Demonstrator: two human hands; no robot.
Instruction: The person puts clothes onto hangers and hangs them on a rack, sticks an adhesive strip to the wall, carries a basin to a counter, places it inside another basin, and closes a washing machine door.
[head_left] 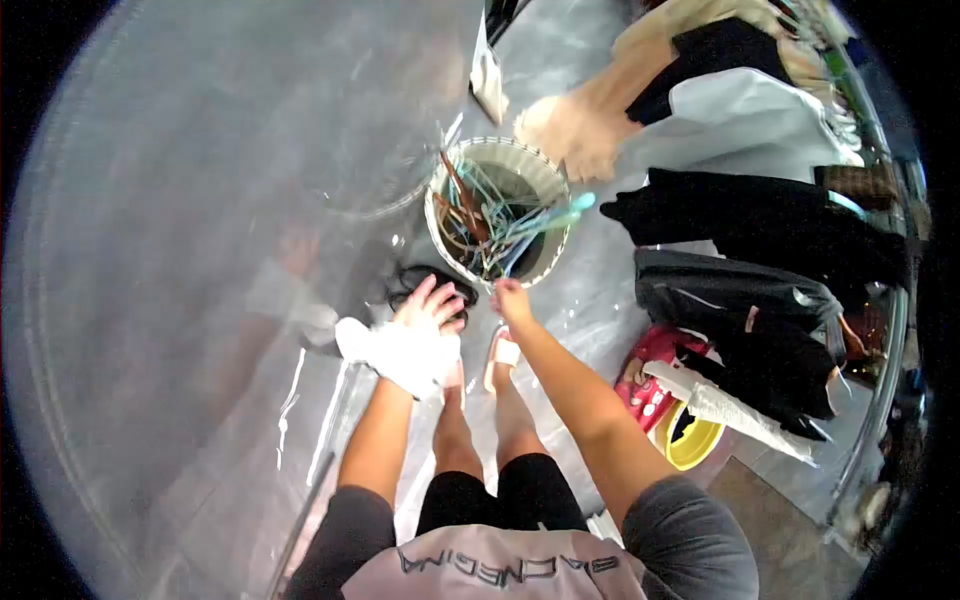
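A white cloth [405, 357] is bunched over the wrist and back of my left hand [428, 305]. The fingers of that hand are stretched out and spread above a pair of black shoes [415, 280] on the floor. My right hand [511, 300] is closed at the near rim of a round, light-coloured basket [555, 180]; what its fingers hold is hidden. Inside the basket lies a tangle of hangers, with light-blue hangers [535, 228] and a brown hanger [460, 195] among them. One light-blue end sticks out past the right rim.
To the right, dark garments [750, 215] and a white garment [750, 115] hang along a metal rail [893, 330]. Beneath them stand a yellow bucket [693, 455] and a red patterned item [650, 365]. A glossy grey floor [200, 200] stretches left, with reflections on it.
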